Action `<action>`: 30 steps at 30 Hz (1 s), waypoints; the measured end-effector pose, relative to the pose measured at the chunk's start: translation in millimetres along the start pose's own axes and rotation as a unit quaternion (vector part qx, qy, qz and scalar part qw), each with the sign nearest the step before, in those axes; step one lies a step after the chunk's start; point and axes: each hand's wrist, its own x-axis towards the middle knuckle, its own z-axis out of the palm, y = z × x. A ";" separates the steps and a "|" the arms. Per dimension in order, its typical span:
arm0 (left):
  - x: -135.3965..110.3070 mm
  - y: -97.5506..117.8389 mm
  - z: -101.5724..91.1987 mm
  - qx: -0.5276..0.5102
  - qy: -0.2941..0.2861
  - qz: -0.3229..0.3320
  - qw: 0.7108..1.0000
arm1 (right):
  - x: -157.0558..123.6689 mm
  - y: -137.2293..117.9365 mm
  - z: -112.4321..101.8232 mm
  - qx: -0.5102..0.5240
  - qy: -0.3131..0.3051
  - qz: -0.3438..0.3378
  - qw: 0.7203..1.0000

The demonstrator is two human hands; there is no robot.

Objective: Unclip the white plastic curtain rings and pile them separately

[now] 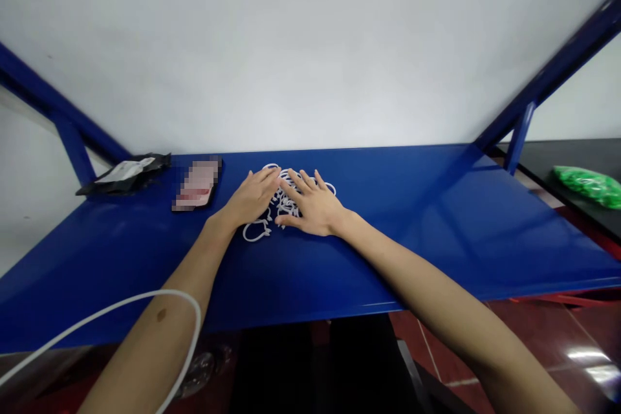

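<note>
A small heap of white looped ties (287, 204) lies on the blue table (412, 207), partly covered by my hands. They look like thin plastic or cord loops with small clasps; their exact kind is unclear. My left hand (255, 195) rests against the heap's left side, its fingers stretched out and close together. Across the right side lies my right hand (315, 206), palm down with fingers spread. One white loop (255, 231) sits apart at the near left, below my left hand. Neither hand visibly grips anything.
A phone (198, 184), partly pixelated, lies left of my hands. Farther left is a black plastic packet (127, 173) with a white label. A white cable (121, 303) loops over my left forearm. Blue frame bars flank the table; a green packet (589, 185) lies on a black surface at right.
</note>
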 end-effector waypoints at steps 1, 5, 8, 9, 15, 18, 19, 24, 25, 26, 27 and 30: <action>-0.8 0.7 -0.2 0.002 0.001 -0.002 1.000 | 0.7 0.9 2.4 0.002 -0.001 0.002 1.000; -1.6 4.2 0.4 0.008 0.016 0.003 1.000 | -0.1 3.9 6.7 -0.001 0.005 0.005 1.000; -1.7 7.1 1.6 0.018 0.012 0.004 1.000 | 1.0 5.5 7.3 0.001 -0.005 0.018 1.000; -1.9 7.8 1.9 0.026 0.008 0.004 1.000 | 1.6 6.1 7.5 0.004 -0.007 0.023 1.000; -3.6 8.7 3.3 0.051 -0.007 0.004 0.999 | 2.9 9.1 8.2 0.012 -0.007 0.031 0.999; -3.6 8.8 5.0 0.032 0.002 -0.001 0.999 | 2.7 10.1 8.8 0.003 -0.010 0.038 0.999; -3.4 8.7 5.6 0.024 0.007 -0.001 1.000 | 2.9 10.5 9.3 -0.001 -0.010 0.039 0.999; -2.2 5.0 4.7 -0.030 0.044 0.004 0.999 | 4.1 12.1 7.7 -0.026 0.029 0.015 0.999; -2.5 3.7 3.2 -0.042 0.057 0.006 0.997 | 3.7 12.4 5.6 -0.030 0.046 0.011 0.998; -3.0 2.4 1.4 -0.053 0.072 0.008 0.996 | 2.8 13.0 2.8 -0.032 0.065 0.010 0.997; -3.8 1.3 -0.8 -0.064 0.087 0.010 0.994 | 1.5 14.1 -0.4 -0.033 0.087 0.011 0.996; -6.8 0.5 -6.9 -0.091 0.137 0.027 0.986 | -4.6 21.3 -10.4 -0.022 0.158 0.031 0.987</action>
